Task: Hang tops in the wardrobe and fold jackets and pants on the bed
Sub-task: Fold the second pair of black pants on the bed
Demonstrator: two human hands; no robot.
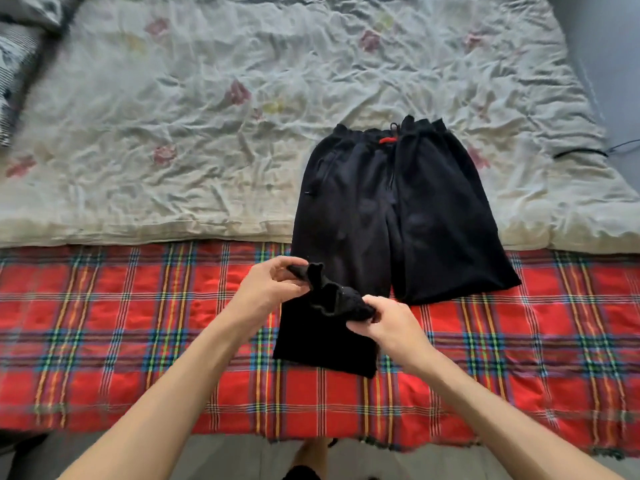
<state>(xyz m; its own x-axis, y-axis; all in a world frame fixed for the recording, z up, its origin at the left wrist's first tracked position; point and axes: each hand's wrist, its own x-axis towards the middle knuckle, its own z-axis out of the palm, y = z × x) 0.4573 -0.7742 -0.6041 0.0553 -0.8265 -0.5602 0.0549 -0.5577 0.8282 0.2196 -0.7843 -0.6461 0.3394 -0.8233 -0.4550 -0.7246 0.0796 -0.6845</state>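
bed (104, 410): fills most of the view, near edge runs across the bottom
quilt (242, 133): pale grey-beige, heavily creased, faded pink and yellow flower print, covers the far part of the bed
plaid blanket (138, 323): red with blue, green, yellow and white lines, lies flat across the near strip, tucked under the quilt's near edge
pillow (14, 74): dark and white striped, far left edge, partly cut off
floor (225, 459): plain grey, thin strip below the bed edge
grey surface (606, 46): right of the bed, blurred, wall or floor cannot tell
cable (581, 153): black, at the quilt's right edge
light: soft, even, faint shadows
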